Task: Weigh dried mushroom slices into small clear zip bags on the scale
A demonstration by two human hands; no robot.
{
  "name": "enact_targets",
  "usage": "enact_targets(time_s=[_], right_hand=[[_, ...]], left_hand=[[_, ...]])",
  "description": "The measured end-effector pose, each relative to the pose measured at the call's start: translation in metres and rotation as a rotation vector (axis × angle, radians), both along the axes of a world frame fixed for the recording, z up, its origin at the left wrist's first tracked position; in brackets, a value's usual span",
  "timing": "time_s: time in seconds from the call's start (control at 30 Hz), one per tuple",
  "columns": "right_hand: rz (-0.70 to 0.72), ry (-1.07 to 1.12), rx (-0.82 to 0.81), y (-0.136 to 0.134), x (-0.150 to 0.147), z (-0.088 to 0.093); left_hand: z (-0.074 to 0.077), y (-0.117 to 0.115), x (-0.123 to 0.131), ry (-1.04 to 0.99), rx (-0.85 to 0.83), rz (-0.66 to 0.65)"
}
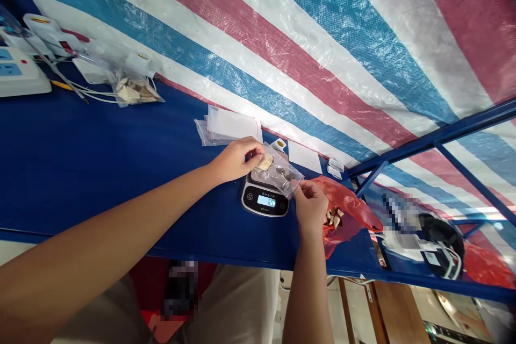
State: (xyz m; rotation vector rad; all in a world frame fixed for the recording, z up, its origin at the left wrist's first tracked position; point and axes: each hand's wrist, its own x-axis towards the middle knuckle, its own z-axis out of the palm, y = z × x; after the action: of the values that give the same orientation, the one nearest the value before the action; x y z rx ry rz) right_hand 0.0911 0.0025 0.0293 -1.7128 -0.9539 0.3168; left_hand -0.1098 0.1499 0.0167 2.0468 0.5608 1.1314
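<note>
A clear plastic bag [284, 172] with pale and dark pieces inside lies over the pan of a small digital scale [265, 201], whose lit display seems to read 65. My left hand [242, 158] pinches the bag's upper left end, beside a pale piece [265, 162]. At the bag's lower right corner, the fingers of my right hand [310, 201] are closed on the plastic. Just right of that hand, a red plastic bag [349, 204] lies open with brown and cream pieces [334, 217] in it.
Flat clear bags [229, 124] and a white sheet [304, 157] lie behind the scale. A filled clear bag [135, 90] and a white machine [22, 72] stand at the left. Striped sheeting [282, 48] rises behind the blue table [100, 172]; a blue frame [435, 131] is at right.
</note>
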Motion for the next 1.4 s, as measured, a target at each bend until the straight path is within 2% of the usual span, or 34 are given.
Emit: enact_targets(time_s=[0.1, 0.17, 0.27, 0.4, 0.47, 0.57, 0.6, 0.67, 0.8, 0.9, 1.03, 1.17, 1.23, 1.33, 1.4], right_hand=[[0.141, 0.120, -0.032, 0.003, 0.002, 0.005], [0.134, 0.218, -0.039, -0.003, 0.000, 0.008], [-0.065, 0.258, 0.034, -0.032, -0.002, 0.007], [-0.418, 0.060, 0.125, -0.094, 0.015, 0.002], [-0.511, -0.073, 0.016, -0.121, 0.033, 0.001], [-0.537, -0.268, -0.287, -0.143, 0.059, 0.004], [-0.532, -0.335, -0.356, -0.143, 0.067, 0.005], [-0.491, -0.450, -0.384, -0.137, 0.079, 0.006], [-0.222, -0.633, -0.314, -0.111, 0.095, 0.000], [-0.146, -0.730, -0.396, -0.101, 0.100, -0.009], [-0.234, -0.678, -0.445, -0.103, 0.100, -0.018], [-0.406, -0.540, -0.410, -0.113, 0.095, -0.015], [-0.463, -0.397, -0.321, -0.118, 0.091, -0.011], [-0.458, -0.140, -0.126, -0.124, 0.081, -0.002], [-0.471, -0.075, -0.074, -0.126, 0.070, 0.007]], left_hand=[[-0.001, 0.001, 0.001, -0.003, 0.011, 0.010], [0.000, 0.001, 0.001, -0.020, -0.012, 0.037], [-0.001, 0.005, 0.000, -0.058, -0.077, 0.115], [-0.007, 0.026, -0.006, -0.133, -0.159, 0.288], [-0.011, 0.041, -0.010, -0.187, -0.218, 0.372], [-0.014, 0.055, -0.014, -0.245, -0.305, 0.454], [-0.014, 0.057, -0.015, -0.249, -0.317, 0.460], [-0.013, 0.055, -0.016, -0.233, -0.302, 0.440], [-0.007, 0.043, -0.016, -0.162, -0.213, 0.383], [-0.004, 0.039, -0.015, -0.129, -0.193, 0.370], [-0.004, 0.041, -0.014, -0.121, -0.186, 0.359], [-0.006, 0.042, -0.013, -0.101, -0.162, 0.336], [-0.007, 0.042, -0.013, -0.091, -0.154, 0.331], [-0.009, 0.042, -0.013, -0.095, -0.148, 0.340], [-0.009, 0.042, -0.013, -0.098, -0.145, 0.343]])
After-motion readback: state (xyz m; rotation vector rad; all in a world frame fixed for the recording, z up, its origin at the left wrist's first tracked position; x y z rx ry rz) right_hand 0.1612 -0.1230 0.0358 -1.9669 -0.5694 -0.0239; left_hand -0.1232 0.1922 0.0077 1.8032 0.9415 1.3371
